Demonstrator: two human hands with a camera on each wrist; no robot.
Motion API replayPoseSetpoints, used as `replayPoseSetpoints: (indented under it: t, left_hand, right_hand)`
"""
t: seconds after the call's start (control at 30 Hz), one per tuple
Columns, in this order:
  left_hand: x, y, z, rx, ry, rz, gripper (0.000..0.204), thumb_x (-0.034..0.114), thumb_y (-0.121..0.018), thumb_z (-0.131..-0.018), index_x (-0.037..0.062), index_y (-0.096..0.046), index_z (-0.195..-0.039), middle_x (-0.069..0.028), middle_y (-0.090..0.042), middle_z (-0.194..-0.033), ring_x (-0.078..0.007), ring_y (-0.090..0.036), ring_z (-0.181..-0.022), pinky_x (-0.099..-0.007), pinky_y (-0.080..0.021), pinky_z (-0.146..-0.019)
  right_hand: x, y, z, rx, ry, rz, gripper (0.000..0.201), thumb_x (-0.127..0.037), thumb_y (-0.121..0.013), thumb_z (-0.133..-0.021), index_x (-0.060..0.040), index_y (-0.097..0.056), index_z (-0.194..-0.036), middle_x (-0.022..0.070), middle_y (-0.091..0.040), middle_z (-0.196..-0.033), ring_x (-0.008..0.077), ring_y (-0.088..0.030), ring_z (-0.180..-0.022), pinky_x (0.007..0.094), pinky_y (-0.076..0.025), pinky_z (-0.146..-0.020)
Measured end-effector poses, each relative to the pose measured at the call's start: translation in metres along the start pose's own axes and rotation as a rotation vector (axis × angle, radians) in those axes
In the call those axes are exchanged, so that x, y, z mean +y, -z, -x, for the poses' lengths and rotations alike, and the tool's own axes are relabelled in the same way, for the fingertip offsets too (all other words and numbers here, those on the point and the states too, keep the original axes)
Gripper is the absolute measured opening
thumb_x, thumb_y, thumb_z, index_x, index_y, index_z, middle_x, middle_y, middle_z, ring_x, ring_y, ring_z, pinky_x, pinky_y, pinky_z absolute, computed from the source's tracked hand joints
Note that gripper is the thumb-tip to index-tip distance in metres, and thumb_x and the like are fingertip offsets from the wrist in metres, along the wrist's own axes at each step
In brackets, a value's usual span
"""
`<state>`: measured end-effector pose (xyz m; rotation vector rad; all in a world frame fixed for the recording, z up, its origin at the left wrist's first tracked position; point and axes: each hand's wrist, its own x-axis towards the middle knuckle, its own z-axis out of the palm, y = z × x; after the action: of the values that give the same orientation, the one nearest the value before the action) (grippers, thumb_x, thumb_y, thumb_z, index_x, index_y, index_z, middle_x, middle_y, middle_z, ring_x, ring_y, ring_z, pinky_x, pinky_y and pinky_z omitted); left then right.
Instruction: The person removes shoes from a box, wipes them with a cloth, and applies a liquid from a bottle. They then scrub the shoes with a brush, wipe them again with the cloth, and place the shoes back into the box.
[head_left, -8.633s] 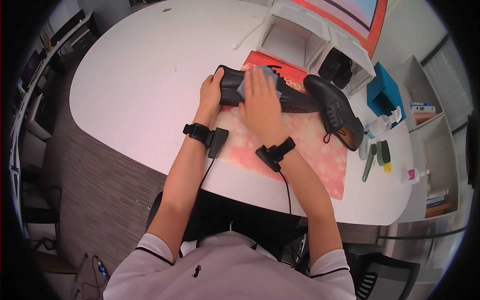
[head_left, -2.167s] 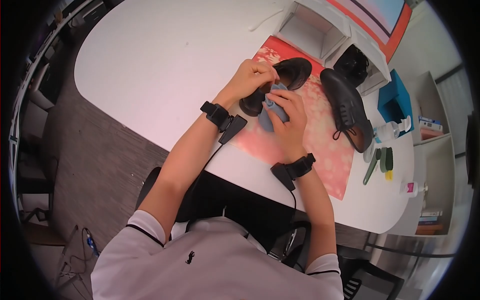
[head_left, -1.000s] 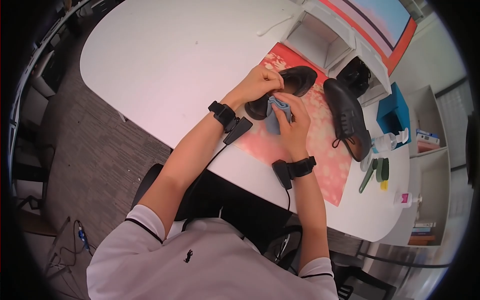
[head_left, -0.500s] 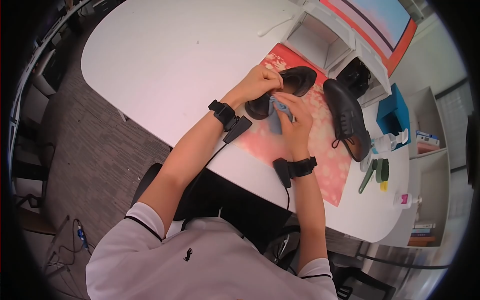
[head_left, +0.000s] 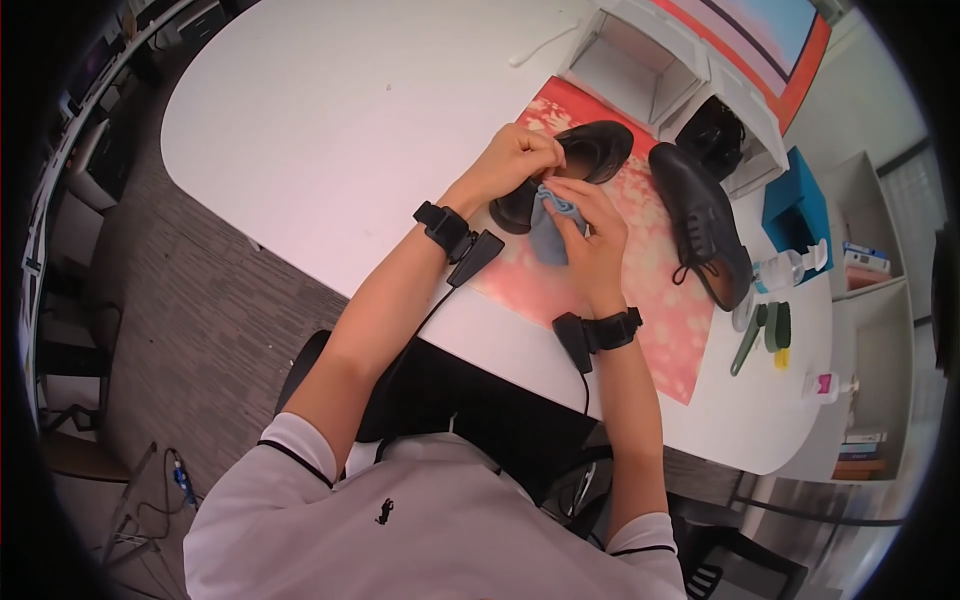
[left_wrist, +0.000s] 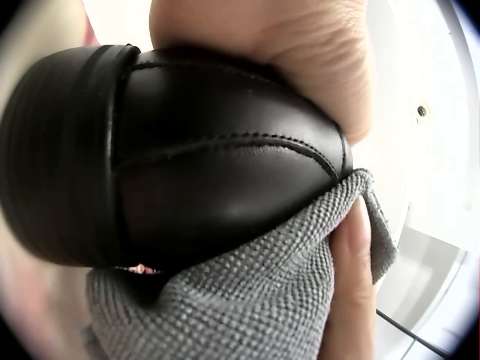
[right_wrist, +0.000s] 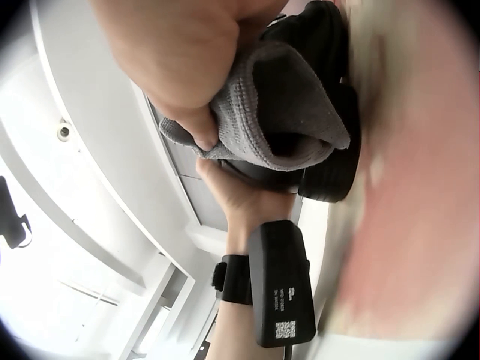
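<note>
Head view, cloth [head_left: 550, 238] against shoe [head_left: 602, 145], black object [head_left: 712, 138] in white bin [head_left: 748, 92]

the left grip [head_left: 508, 168] is holding with curled fingers [head_left: 544, 156]; just beside it, the right grip [head_left: 598, 222] is pinching between thumb [head_left: 569, 228] and fingers. behind the grips, the left forearm [head_left: 385, 300] is slanting inward and the right forearm [head_left: 632, 395] is pointing nearly straight forward.

A white table [head_left: 290, 130] with a rounded left end stands over a grey, streaked floor [head_left: 215, 265]. To its right, a pale shelf [head_left: 868, 395] holds books [head_left: 858, 466]. Cabinets [head_left: 97, 165] line the far left. Near right is a black chair [head_left: 705, 512]; near left, cables [head_left: 183, 484] trail. Bright light [right_wrist: 67, 217] washes out part of the right wrist view.
</note>
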<state>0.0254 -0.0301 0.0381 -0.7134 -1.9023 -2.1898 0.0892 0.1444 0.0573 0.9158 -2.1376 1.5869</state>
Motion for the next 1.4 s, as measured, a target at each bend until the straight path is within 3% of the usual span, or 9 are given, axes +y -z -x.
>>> replayPoseSetpoints:
  t: [0.13, 0.33, 0.5, 0.8, 0.93, 1.0, 1.1, 1.3, 1.4]
  left_hand:
    - [-0.002, 0.004, -0.001, -0.019, -0.064, 0.017, 0.025, 0.008, -0.058, -0.085, -0.003, -0.062, -0.063, -0.0071, -0.066, -0.073, -0.0127, -0.061, -0.072, -0.0255, -0.048, -0.065]
    - [0.013, -0.009, -0.003, 0.244, -0.051, 0.238, 0.015, 0.012, -0.056, -0.09, 0.0009, -0.066, -0.087, -0.0073, -0.069, -0.1, -0.0137, -0.06, -0.099, -0.0315, -0.047, -0.089]
    - [-0.016, -0.004, -0.004, 0.323, 0.152, 0.156, 0.02, 0.015, -0.056, -0.092, 0.0008, -0.065, -0.103, -0.0071, -0.067, -0.105, -0.0137, -0.06, -0.098, -0.0294, -0.047, -0.088]
    - [-0.02, -0.002, -0.002, 0.296, 0.324, -0.051, 0.028, 0.015, -0.056, -0.094, -0.001, -0.064, -0.115, -0.0091, -0.066, -0.107, -0.0141, -0.062, -0.099, -0.0277, -0.049, -0.088]
    - [-0.027, -0.003, -0.004, 0.307, 0.362, -0.078, 0.029, 0.015, -0.056, -0.093, -0.0017, -0.064, -0.116, -0.0107, -0.067, -0.107, -0.0163, -0.063, -0.098, -0.0286, -0.049, -0.088]
    - [-0.028, -0.006, -0.003, 0.356, 0.269, -0.089, 0.028, 0.016, -0.058, -0.091, -0.0008, -0.066, -0.111, -0.0127, -0.069, -0.103, -0.0199, -0.065, -0.095, -0.0313, -0.05, -0.086]
    - [-0.023, -0.009, 0.001, 0.387, 0.167, -0.182, 0.027, 0.017, -0.06, -0.089, 0.0002, -0.066, -0.109, -0.0139, -0.071, -0.101, -0.023, -0.068, -0.093, -0.0336, -0.052, -0.085]
    - [-0.003, -0.026, 0.004, 0.407, 0.069, -0.282, 0.026, 0.014, -0.062, -0.084, 0.0001, -0.066, -0.105, -0.0133, -0.072, -0.099, -0.0258, -0.071, -0.086, -0.036, -0.054, -0.08]
    - [0.006, -0.03, 0.004, 0.405, 0.072, -0.391, 0.025, 0.013, -0.06, -0.083, -0.0003, -0.066, -0.103, -0.0135, -0.072, -0.096, -0.0266, -0.07, -0.082, -0.0375, -0.054, -0.077]
  right_hand:
    - [0.023, 0.02, -0.004, 0.005, -0.083, 0.007, 0.025, 0.006, -0.067, -0.082, 0.0015, -0.071, -0.107, 0.0105, -0.069, -0.11, 0.0197, -0.065, -0.101, 0.0289, -0.05, -0.089]
    - [-0.007, 0.007, -0.01, 0.043, 0.026, 0.038, 0.025, 0.003, -0.068, -0.083, 0.0003, -0.071, -0.108, 0.0111, -0.07, -0.111, 0.0208, -0.065, -0.102, 0.031, -0.051, -0.089]
    - [-0.014, -0.01, -0.01, -0.026, 0.042, 0.212, 0.016, -0.004, -0.07, -0.086, 0.0009, -0.069, -0.101, 0.0128, -0.069, -0.099, 0.0264, -0.066, -0.089, 0.0327, -0.051, -0.08]
    - [-0.012, -0.006, -0.006, 0.114, -0.368, -0.07, 0.019, -0.015, -0.072, -0.09, 0.0013, -0.064, -0.091, 0.0085, -0.066, -0.08, 0.0135, -0.059, -0.072, 0.0275, -0.048, -0.068]
    - [-0.018, -0.011, -0.004, 0.17, -0.16, 0.079, 0.022, -0.018, -0.073, -0.09, 0.0016, -0.064, -0.091, 0.0106, -0.064, -0.079, 0.0155, -0.059, -0.07, 0.028, -0.047, -0.066]
    - [-0.012, -0.016, -0.004, 0.104, 0.096, 0.325, 0.023, -0.02, -0.072, -0.09, 0.0018, -0.064, -0.091, 0.0116, -0.063, -0.079, 0.0164, -0.058, -0.068, 0.0286, -0.047, -0.064]
    - [-0.019, -0.014, -0.004, 0.088, 0.001, 0.431, 0.026, -0.022, -0.072, -0.091, 0.0025, -0.064, -0.088, 0.0117, -0.06, -0.073, 0.018, -0.056, -0.063, 0.0298, -0.045, -0.061]
    - [-0.014, 0.015, -0.01, 0.074, -0.414, 0.166, 0.032, -0.026, -0.07, -0.093, 0.0034, -0.064, -0.082, 0.012, -0.055, -0.06, 0.0167, -0.05, -0.056, 0.03, -0.044, -0.059]
    - [-0.034, 0.012, -0.009, 0.17, -0.317, 0.184, 0.034, -0.029, -0.069, -0.093, 0.0022, -0.064, -0.082, 0.0139, -0.058, -0.06, 0.0197, -0.055, -0.055, 0.0317, -0.046, -0.058]
